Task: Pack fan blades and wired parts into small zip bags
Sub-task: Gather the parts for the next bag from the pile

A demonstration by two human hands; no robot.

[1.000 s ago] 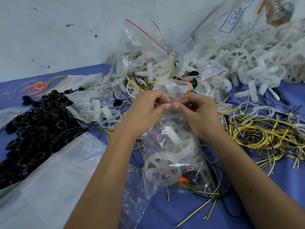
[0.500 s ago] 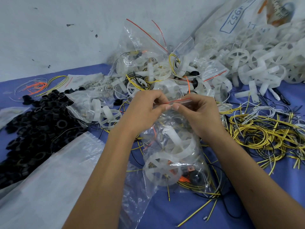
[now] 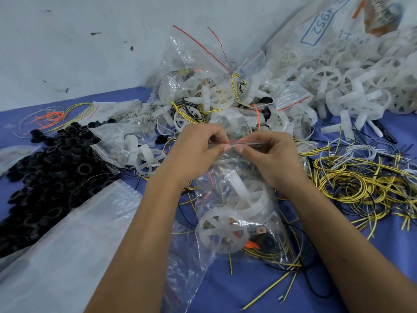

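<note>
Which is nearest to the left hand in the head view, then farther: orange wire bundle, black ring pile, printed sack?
1. Black ring pile, to the left of the left hand.
2. Orange wire bundle, far left, by the wall.
3. Printed sack, top right corner.

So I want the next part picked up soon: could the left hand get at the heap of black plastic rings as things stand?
Probably not yet: the left hand pinches the clear zip bag's red seal; nothing blocks the black rings.
</note>
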